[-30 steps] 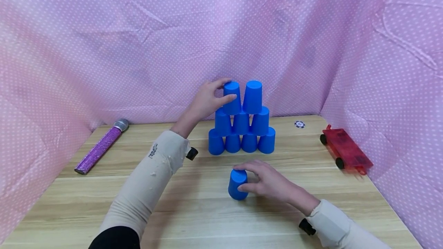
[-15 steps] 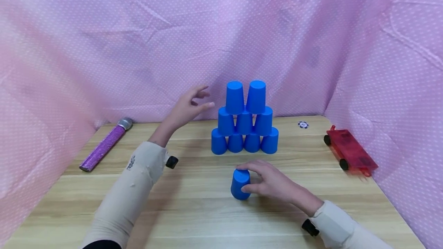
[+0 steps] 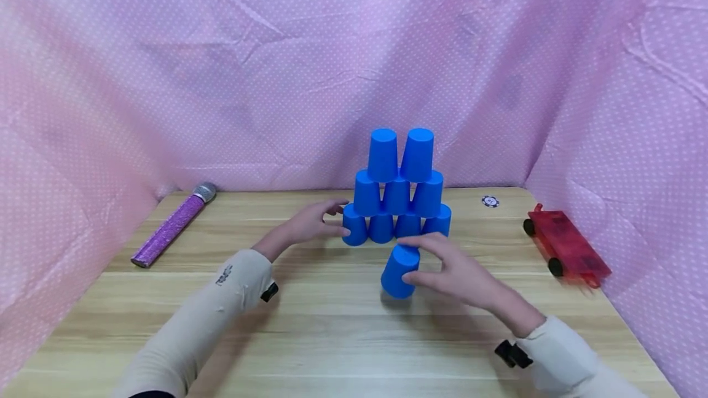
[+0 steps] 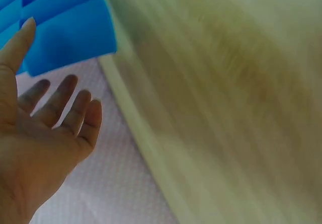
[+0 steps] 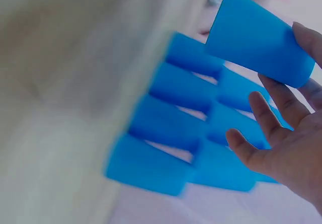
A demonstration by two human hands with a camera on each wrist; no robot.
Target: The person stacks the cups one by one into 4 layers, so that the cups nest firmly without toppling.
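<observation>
Upside-down blue cups stand as a pyramid on the table, several along the bottom, three above them and two on top [image 3: 383, 155]. My right hand [image 3: 459, 272] pinches one more blue cup [image 3: 399, 275] near its base, between thumb and fingers, tilted and lifted over the table in front of the pyramid. In the right wrist view this held cup [image 5: 259, 38] overlaps the stack. My left hand [image 3: 315, 223] has its fingers spread around the bottom-left cup [image 3: 354, 226], fingertips right at its side. From the left wrist view, the palm [image 4: 45, 143] holds nothing.
A purple glitter microphone [image 3: 174, 226] lies at the table's left side. On the right are a red toy car chassis [image 3: 566, 244] with black wheels and a poker chip [image 3: 490, 201]. Pink dotted cloth [image 3: 276, 78] hangs around the wooden table [image 3: 332, 349].
My left hand let go of the upper-left cup, drew back left, then came down beside the bottom row. My right hand raised its cup off the table and tilted it.
</observation>
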